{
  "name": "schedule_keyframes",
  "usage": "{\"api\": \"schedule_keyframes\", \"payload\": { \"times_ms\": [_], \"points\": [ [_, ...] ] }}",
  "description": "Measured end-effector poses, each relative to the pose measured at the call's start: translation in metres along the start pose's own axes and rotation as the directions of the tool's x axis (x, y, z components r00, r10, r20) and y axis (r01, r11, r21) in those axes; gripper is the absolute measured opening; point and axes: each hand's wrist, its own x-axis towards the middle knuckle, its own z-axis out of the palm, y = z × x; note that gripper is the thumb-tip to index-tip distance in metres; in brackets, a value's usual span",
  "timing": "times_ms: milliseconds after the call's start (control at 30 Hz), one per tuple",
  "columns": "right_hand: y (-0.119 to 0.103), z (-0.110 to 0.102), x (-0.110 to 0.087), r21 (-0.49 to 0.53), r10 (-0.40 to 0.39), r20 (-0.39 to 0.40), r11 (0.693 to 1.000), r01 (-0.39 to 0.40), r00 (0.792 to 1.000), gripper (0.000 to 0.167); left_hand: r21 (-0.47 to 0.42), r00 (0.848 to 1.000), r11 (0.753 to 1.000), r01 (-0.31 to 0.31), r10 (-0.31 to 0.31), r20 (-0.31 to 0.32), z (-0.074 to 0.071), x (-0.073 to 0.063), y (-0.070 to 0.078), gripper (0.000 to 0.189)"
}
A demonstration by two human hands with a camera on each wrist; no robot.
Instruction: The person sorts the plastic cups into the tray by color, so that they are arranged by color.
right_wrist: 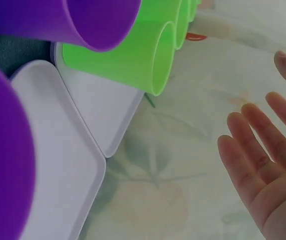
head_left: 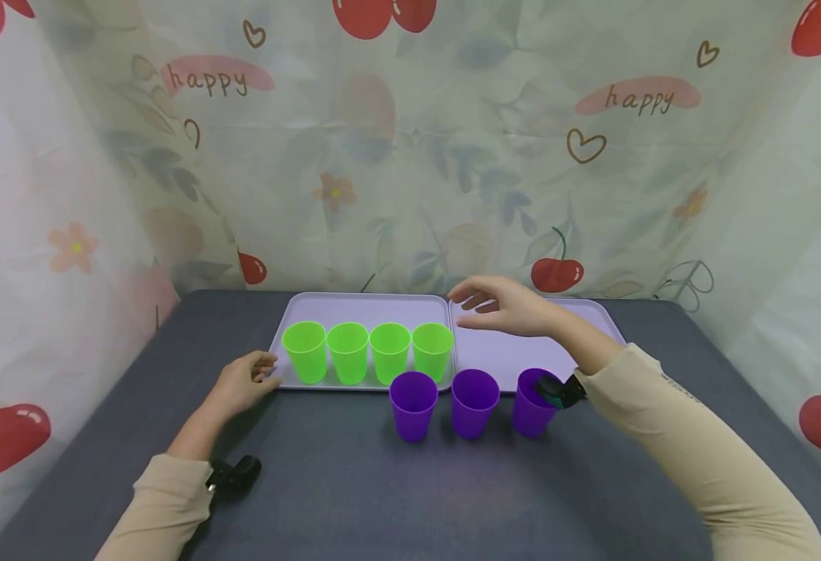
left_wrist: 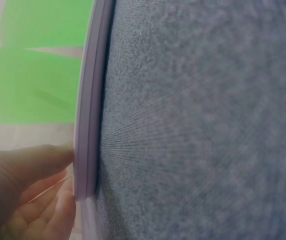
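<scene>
Several bright green cups (head_left: 305, 358) stand upright in a row on the left lilac tray (head_left: 371, 307). At that tray's front left corner is my left hand (head_left: 238, 383); in the left wrist view its thumb (left_wrist: 47, 159) touches the rim. Over the inner side of the right lilac tray (head_left: 498, 354), my right hand (head_left: 509, 306) hovers with loosely spread fingers, holding nothing. Three purple cups, at left (head_left: 413, 409), middle (head_left: 473, 409) and right (head_left: 528, 405), stand upright on the table before the trays. My right wrist camera partly hides the right one.
The two trays lie side by side near the back of the dark grey table (head_left: 382, 499). A printed fabric curtain (head_left: 410, 156) rises behind the table and along both sides. The purple cups stand close to the trays' front edges.
</scene>
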Motion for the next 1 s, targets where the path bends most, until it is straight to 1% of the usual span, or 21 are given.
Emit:
{"api": "schedule_keyframes", "payload": {
  "times_ms": [100,233,333,400,467,533,633,700,833,967,1000],
  "points": [
    [0.002,-0.001,-0.015,0.010,-0.011,-0.055,1.000,0.011,0.998,0.035,0.003,1.000,1.000,0.002,-0.002,0.003,0.000,0.000,0.001,0.041],
    [0.012,-0.003,-0.036,0.014,-0.011,-0.138,1.000,0.013,0.990,0.033,0.006,1.000,1.000,-0.008,0.008,-0.001,-0.001,0.000,0.002,0.041],
    [0.023,-0.005,-0.054,0.012,0.028,-0.198,1.000,-0.026,0.980,0.032,0.005,1.000,1.000,-0.013,0.013,-0.008,-0.001,0.000,0.002,0.041],
    [0.030,-0.006,-0.067,0.013,0.089,-0.242,0.996,-0.089,0.966,0.032,0.006,1.000,1.000,-0.014,0.014,-0.011,-0.001,0.000,0.002,0.041],
    [0.038,-0.007,-0.080,0.019,0.160,-0.291,0.987,-0.161,0.943,0.034,0.006,1.000,1.000,-0.008,0.008,-0.009,-0.001,0.000,0.002,0.041],
    [0.048,-0.007,-0.093,0.019,0.215,-0.344,0.975,-0.222,0.914,0.036,0.006,1.000,1.000,-0.004,0.004,-0.006,-0.001,0.000,0.001,0.041],
    [0.065,-0.004,-0.114,0.007,0.271,-0.411,0.956,-0.294,0.870,0.039,0.008,1.000,1.000,-0.002,0.002,-0.001,-0.001,0.000,0.001,0.042],
    [0.078,-0.002,-0.127,-0.004,0.309,-0.443,0.938,-0.347,0.841,0.041,0.010,1.000,1.000,-0.005,0.005,0.001,-0.001,0.001,0.001,0.042],
    [0.104,0.001,-0.150,0.026,0.408,-0.459,0.894,-0.447,0.789,0.048,0.011,1.000,1.000,-0.005,0.005,0.002,-0.001,0.001,0.000,0.042],
    [0.123,0.002,-0.166,0.067,0.488,-0.442,0.855,-0.514,0.753,0.053,0.008,1.000,1.000,0.001,-0.001,0.003,0.000,0.001,-0.001,0.042],
    [0.127,0.002,-0.169,0.070,0.500,-0.436,0.848,-0.525,0.748,0.054,0.007,1.000,1.000,0.002,-0.002,0.004,0.000,0.001,-0.001,0.042]
  ]
}}
